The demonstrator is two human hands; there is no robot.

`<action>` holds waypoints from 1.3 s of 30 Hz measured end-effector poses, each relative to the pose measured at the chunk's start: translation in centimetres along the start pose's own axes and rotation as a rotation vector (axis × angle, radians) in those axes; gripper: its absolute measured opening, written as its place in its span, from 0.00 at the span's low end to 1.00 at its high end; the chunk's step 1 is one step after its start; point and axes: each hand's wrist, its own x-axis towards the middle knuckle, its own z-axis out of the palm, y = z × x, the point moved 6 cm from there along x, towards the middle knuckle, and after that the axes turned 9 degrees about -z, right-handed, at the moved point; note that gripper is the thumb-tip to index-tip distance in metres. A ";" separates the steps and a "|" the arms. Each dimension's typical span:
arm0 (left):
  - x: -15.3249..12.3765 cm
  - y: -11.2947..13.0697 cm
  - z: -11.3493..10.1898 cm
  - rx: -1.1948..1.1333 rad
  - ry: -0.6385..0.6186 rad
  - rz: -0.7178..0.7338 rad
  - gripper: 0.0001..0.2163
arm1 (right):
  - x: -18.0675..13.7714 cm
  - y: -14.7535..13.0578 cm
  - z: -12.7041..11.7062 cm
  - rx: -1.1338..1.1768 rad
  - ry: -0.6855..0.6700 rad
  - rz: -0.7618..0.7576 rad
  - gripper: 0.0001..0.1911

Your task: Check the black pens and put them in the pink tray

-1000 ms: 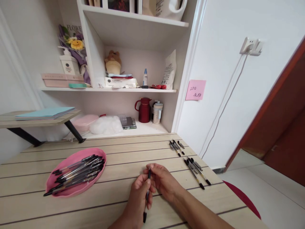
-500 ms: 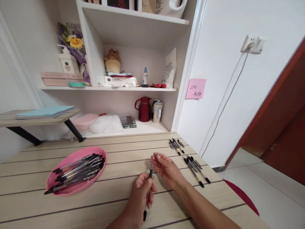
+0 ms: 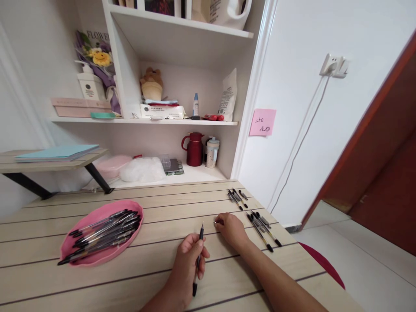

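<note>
My left hand [image 3: 191, 256] is closed around a black-and-clear pen [image 3: 199, 256], which stands slanted with its narrow tip up and its black end down. To the right, my right hand [image 3: 231, 229] is low over the tabletop with its fingers pinched together. A small shiny piece [image 3: 215, 222] shows at its fingertips, too small to name. Beyond that hand lie a near group of pen parts [image 3: 261, 227] and a farther group of pen parts [image 3: 238, 198], both with dark and yellowish pieces. At the left, a pink tray [image 3: 66, 249] holds several pens [image 3: 107, 232].
The slatted wooden table [image 3: 130, 286] meets a white shelf unit [image 3: 172, 123] at the back. A dark red jug [image 3: 195, 149] and a speckled cup [image 3: 212, 152] stand on its lowest level. A small raised stand [image 3: 91, 158] carries blue paper [image 3: 58, 152] at the left.
My right hand has moved away from the pen's tip, to the right and down toward the tabletop, its fingers now more closed. My left hand still holds the pen.
</note>
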 end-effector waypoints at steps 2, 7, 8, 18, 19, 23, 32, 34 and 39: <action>0.0 0.0 0.0 -0.005 -0.001 0.003 0.13 | -0.1 -0.2 -0.1 -0.004 -0.007 -0.019 0.07; -0.1 0.0 0.0 -0.002 0.002 0.010 0.12 | -0.2 -0.2 0.0 0.022 -0.017 -0.031 0.08; -0.1 0.0 -0.1 0.004 0.003 0.005 0.12 | -0.2 -0.2 0.1 0.029 -0.015 -0.035 0.08; -0.2 0.1 0.1 0.013 -0.012 0.006 0.10 | 0.0 0.7 0.4 0.040 0.017 -0.001 0.06; -0.2 0.2 0.1 0.012 -0.011 0.006 0.10 | 0.0 0.8 0.4 0.035 0.016 0.001 0.06; -0.1 0.0 0.0 -0.001 -0.009 0.009 0.10 | -0.1 0.8 0.3 0.003 -0.021 0.003 0.07; -0.2 -0.1 0.1 -0.002 -0.021 0.024 0.09 | 0.8 2.7 -1.4 -0.115 -0.036 0.032 0.09; -0.4 0.1 0.1 -0.005 -0.009 0.041 0.09 | 1.7 4.2 -2.7 -0.196 -0.003 0.108 0.09; -0.3 0.1 0.1 0.000 -0.014 0.045 0.08 | 3.6 7.3 -4.2 -0.320 -0.022 0.262 0.08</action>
